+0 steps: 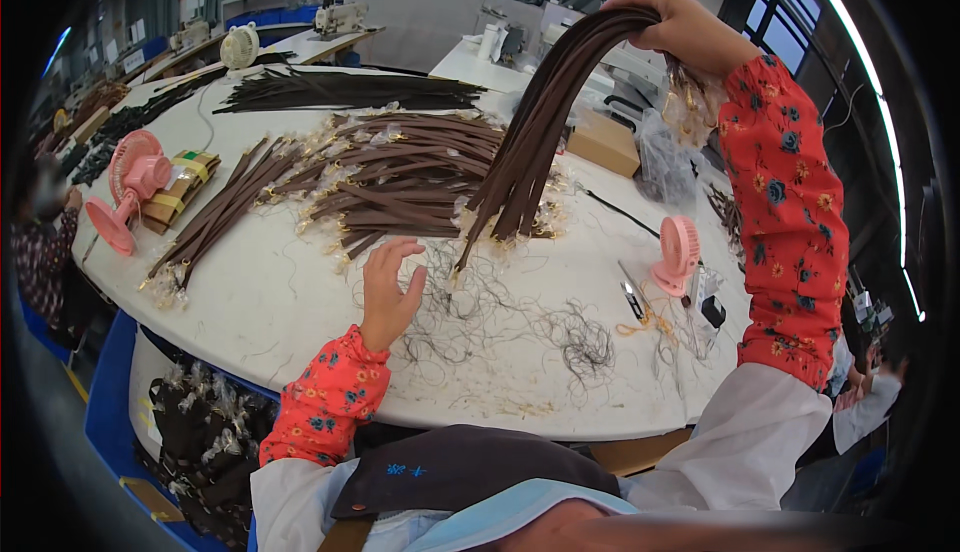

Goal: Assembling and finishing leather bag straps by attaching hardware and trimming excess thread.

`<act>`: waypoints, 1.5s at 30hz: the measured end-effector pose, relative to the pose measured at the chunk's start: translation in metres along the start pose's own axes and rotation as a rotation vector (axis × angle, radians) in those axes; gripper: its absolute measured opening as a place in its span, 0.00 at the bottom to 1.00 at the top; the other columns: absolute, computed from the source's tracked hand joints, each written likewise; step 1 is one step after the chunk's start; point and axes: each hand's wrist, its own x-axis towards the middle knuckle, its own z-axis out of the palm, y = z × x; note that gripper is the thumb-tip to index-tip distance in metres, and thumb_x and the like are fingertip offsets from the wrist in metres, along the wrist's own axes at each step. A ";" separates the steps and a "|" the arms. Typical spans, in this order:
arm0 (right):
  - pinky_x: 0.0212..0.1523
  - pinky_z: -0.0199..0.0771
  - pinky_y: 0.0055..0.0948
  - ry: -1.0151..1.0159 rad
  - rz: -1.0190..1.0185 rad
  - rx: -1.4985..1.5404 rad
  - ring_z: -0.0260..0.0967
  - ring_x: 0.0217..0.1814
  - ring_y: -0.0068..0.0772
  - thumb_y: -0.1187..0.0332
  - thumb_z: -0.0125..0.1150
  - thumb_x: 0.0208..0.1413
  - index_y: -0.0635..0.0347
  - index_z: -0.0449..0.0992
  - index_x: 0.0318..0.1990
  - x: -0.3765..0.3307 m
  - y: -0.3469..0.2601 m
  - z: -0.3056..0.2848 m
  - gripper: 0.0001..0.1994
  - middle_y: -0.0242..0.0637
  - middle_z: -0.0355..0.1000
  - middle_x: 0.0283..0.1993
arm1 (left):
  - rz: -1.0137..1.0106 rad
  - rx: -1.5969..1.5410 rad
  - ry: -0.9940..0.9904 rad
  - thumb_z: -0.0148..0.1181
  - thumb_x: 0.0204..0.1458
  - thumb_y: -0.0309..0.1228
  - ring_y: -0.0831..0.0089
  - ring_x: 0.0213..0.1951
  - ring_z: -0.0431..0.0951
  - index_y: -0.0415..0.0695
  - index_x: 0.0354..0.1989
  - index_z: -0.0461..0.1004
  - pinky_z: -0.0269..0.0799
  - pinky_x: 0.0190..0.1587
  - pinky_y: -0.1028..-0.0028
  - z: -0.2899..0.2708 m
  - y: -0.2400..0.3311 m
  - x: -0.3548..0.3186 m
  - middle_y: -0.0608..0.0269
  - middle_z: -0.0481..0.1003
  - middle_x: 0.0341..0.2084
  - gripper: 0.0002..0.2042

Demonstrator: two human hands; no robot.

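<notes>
My right hand [690, 30], raised high at the upper right, is closed around a bundle of brown straps [545, 112]. The straps bend over and hang down to the left, their lower ends close to the tabletop. Gold-coloured fittings in clear plastic [692, 102] dangle below that hand. My left hand [392, 292] is over the table with fingers apart, holding nothing. It is just left of the bundle's lower tips and in front of a large pile of brown straps [420, 157], whose ends also carry plastic-wrapped gold fittings.
Dark thread scraps [580, 342] litter the white table [480, 397]. Snips [632, 298] and a pink fan [677, 252] stand right; another pink fan [135, 177] stands left. Black straps [340, 90] lie behind. A cardboard box [603, 145] is back right. A person [50, 242] sits at far left.
</notes>
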 end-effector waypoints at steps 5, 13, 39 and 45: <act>0.56 0.66 0.23 -0.034 -0.067 0.073 0.68 0.51 0.23 0.82 0.51 0.52 0.60 0.71 0.55 -0.003 -0.004 0.005 0.21 0.34 0.71 0.48 | -0.024 -0.353 -0.069 0.65 0.48 0.30 0.59 0.60 0.64 0.38 0.57 0.63 0.55 0.63 0.65 0.000 0.028 0.027 0.50 0.64 0.57 0.27; 0.58 0.65 0.26 -0.066 -0.253 0.104 0.67 0.55 0.28 0.78 0.53 0.55 0.59 0.69 0.57 -0.022 -0.034 0.008 0.20 0.37 0.70 0.52 | -0.073 -0.452 -0.308 0.69 0.46 0.37 0.62 0.70 0.47 0.42 0.71 0.38 0.43 0.68 0.63 0.004 0.045 0.064 0.52 0.47 0.69 0.50; 0.43 0.73 0.30 0.201 -0.695 -0.073 0.74 0.41 0.35 0.73 0.60 0.54 0.59 0.67 0.58 0.009 -0.084 0.038 0.23 0.40 0.76 0.41 | -0.265 -1.362 -0.695 0.55 0.57 0.31 0.70 0.26 0.78 0.40 0.51 0.67 0.76 0.37 0.70 -0.047 0.120 0.186 0.65 0.74 0.29 0.15; 0.51 0.67 0.35 0.342 -0.483 -0.145 0.69 0.49 0.39 0.68 0.60 0.55 0.53 0.58 0.64 -0.006 -0.052 0.074 0.29 0.45 0.70 0.48 | -0.437 -1.343 -0.434 0.58 0.57 0.31 0.76 0.25 0.75 0.44 0.36 0.70 0.75 0.33 0.71 -0.033 0.117 0.194 0.70 0.72 0.25 0.05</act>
